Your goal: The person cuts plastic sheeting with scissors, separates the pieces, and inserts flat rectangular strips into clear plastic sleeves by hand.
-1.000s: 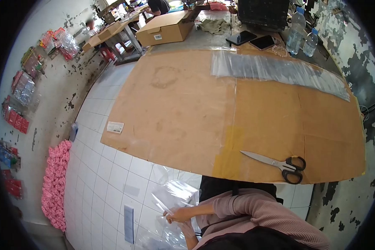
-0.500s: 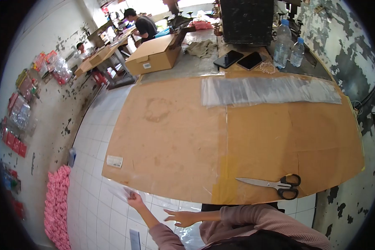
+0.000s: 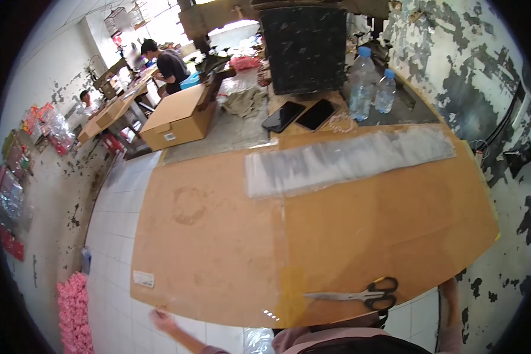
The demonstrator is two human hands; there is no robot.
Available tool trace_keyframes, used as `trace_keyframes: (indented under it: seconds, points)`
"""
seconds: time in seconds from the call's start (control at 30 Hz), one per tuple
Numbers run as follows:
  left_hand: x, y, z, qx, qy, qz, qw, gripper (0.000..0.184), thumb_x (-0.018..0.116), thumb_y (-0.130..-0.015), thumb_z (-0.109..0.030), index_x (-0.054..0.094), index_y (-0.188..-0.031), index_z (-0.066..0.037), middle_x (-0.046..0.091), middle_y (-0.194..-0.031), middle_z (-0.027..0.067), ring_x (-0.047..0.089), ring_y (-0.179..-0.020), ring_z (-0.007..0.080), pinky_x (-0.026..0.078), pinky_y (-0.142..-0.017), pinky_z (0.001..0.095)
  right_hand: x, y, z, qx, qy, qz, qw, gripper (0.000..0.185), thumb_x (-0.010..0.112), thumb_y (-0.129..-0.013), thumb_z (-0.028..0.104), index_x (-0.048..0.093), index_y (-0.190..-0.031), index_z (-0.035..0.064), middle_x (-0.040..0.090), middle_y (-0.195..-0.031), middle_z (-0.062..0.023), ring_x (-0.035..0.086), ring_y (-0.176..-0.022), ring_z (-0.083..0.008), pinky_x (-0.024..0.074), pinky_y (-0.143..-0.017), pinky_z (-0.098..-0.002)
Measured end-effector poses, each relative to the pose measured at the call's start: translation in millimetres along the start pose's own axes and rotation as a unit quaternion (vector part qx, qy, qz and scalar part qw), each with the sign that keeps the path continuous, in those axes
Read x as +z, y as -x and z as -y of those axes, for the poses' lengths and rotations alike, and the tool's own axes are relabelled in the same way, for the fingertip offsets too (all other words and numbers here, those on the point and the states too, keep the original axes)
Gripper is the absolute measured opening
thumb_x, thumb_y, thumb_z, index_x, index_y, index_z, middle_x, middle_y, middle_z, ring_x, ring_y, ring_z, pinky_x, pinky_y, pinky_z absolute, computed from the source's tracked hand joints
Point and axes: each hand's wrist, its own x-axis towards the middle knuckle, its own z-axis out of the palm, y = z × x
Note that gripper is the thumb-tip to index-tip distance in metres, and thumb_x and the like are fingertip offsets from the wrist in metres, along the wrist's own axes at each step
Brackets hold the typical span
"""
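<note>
My left hand is at the front left corner of the cardboard-covered table. Its fingers are smeared by motion, and I cannot make out anything in them. My right arm hangs low past the table's front right edge, with my right hand partly visible there and its fingers hidden. Black-handled scissors lie near the front edge, blades pointing left. Clear plastic shows below the front edge, close to my body. A flat stack of clear plastic sleeves lies across the back of the cardboard.
Behind the cardboard are a cardboard box, a grey cloth, two phones, two water bottles and a black machine block. A pink bundle stands on the floor at left. Other people sit at far benches.
My right hand has swung from beside my left forearm to the far right. My left hand has moved lower left; the clear sheet seen by it earlier no longer shows there. The view has shifted.
</note>
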Motion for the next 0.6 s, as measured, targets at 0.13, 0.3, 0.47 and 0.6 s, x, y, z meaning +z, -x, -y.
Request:
trace_keyframes:
  seconds: [0.13, 0.3, 0.47, 0.6]
  points:
    - [-24.1, -22.2, -164.5, -0.045, 0.361, -0.166, 0.917, 0.052, 0.047, -0.088, -0.035, 0.039, -0.132, -0.008, 0.048, -0.129, 0.0091, 0.039, -0.125, 0.0195, 0.024, -0.103, 0.0350, -133.8, 44.6, -21.9, 0.064, -0.238, -0.462, 0.852, 0.023, 0.046, -0.092, 0.016, 0.056, -0.104, -0.0002, 0.059, -0.096, -0.0091, 0.056, -0.090, -0.0191, 0.0435, -0.081, -0.0306]
    - [94.7, -3.6, -393.1, 0.261, 0.154, 0.221, 0.927, 0.050, 0.053, -0.085, -0.025, 0.039, -0.130, -0.009, 0.049, -0.118, 0.0067, 0.047, -0.109, 0.0179, 0.041, -0.089, 0.0311, -185.3, 50.0, 232.1, -0.201, -0.229, -0.505, 0.808, 0.018, 0.048, -0.089, 0.010, 0.055, -0.101, -0.0011, 0.058, -0.100, -0.0089, 0.055, -0.091, -0.0179, 0.0431, -0.081, -0.0268]
    - [203.8, 99.0, -478.4, 0.556, -0.083, 0.389, 0.730, 0.098, 0.074, -0.068, -0.041, 0.018, -0.141, -0.007, 0.029, -0.137, 0.0215, 0.032, -0.127, 0.0357, 0.028, -0.103, 0.0471, -149.3, 30.7, 412.8, -0.558, -0.074, -0.199, 0.802, 0.040, 0.070, -0.069, 0.009, 0.055, -0.107, 0.0064, 0.048, -0.121, -0.0167, 0.049, -0.109, -0.0334, 0.0408, -0.090, -0.0391]
    - [244.4, 126.7, -494.3, 0.541, -0.214, 0.380, 0.719, 0.090, 0.071, -0.069, -0.042, 0.024, -0.139, -0.010, 0.040, -0.132, 0.0202, 0.043, -0.118, 0.0354, 0.031, -0.100, 0.0492, -111.5, 17.4, 515.1, -0.726, 0.075, -0.149, 0.667, 0.052, 0.068, -0.073, 0.025, 0.049, -0.118, 0.0067, 0.043, -0.126, -0.0186, 0.043, -0.116, -0.0340, 0.0355, -0.095, -0.0446]
